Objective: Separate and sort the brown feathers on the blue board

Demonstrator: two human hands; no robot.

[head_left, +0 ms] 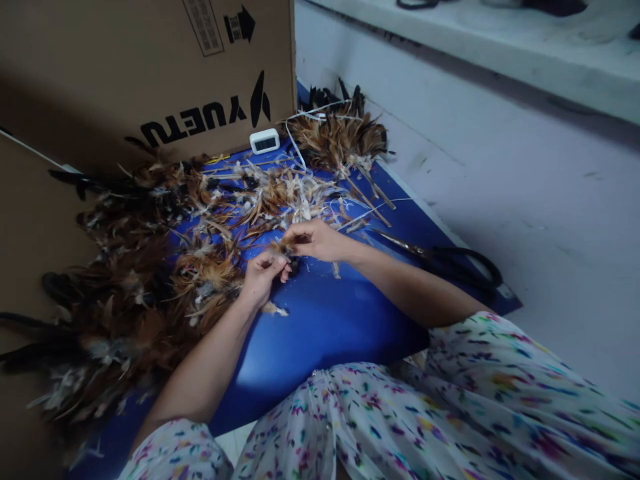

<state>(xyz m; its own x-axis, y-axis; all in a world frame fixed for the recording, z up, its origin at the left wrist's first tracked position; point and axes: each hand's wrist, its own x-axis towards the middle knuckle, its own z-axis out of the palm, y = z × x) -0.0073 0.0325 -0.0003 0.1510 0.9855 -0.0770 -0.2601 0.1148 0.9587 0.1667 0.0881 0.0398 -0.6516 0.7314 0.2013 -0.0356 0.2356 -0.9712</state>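
Note:
Close together over the blue tabletop (320, 320), my two hands meet at a small brown feather tuft (283, 248). My left hand (263, 275) pinches the tuft's lower end between thumb and fingers. From the other side, my right hand (316, 240) has its fingers closed on the same tuft. A dark bit shows just under the fingertips, too small to make out. Loose brown and white feathers (270, 193) are scattered just beyond my hands. To the left lies a large heap of brown and black feathers (130, 287), reaching close to my left forearm.
A large cardboard box (200, 80) stands at the back left. In front of it sits a small white digital clock (265, 141). Feather bundles on sticks (340, 137) lie by the wall. Black-handled scissors (440, 257) rest at the right edge, near my right forearm.

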